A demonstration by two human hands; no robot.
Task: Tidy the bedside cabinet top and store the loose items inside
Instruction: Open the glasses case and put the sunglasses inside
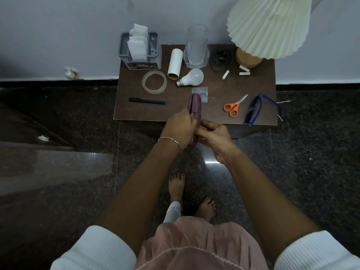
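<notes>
Head view shows both hands at the front edge of the cabinet top (148,114), working a purple case (195,103) held on edge, its far end over the wood and its near end out over the dark floor. The left hand (180,129) grips the case's left side with curled fingers. The right hand (214,136) pinches its right rim between thumb and bent fingers, seemingly to open or close it, though whether anything is inside cannot be told. Should either grip slip, the case would likely drop past the edge to the hard floor rather than onto the wood. Just beyond it lies a small clear bag (200,93) and, further back, a bulb (191,76) on its side near a tall glass (196,47); a careless reach over them could roll the bulb off or tip the glass. The blue safety glasses (257,109) sit at the front right edge, where a nudge could send them over. Only the grey tissue box (140,55) bears a label, on its front, too blurred to read.
</notes>
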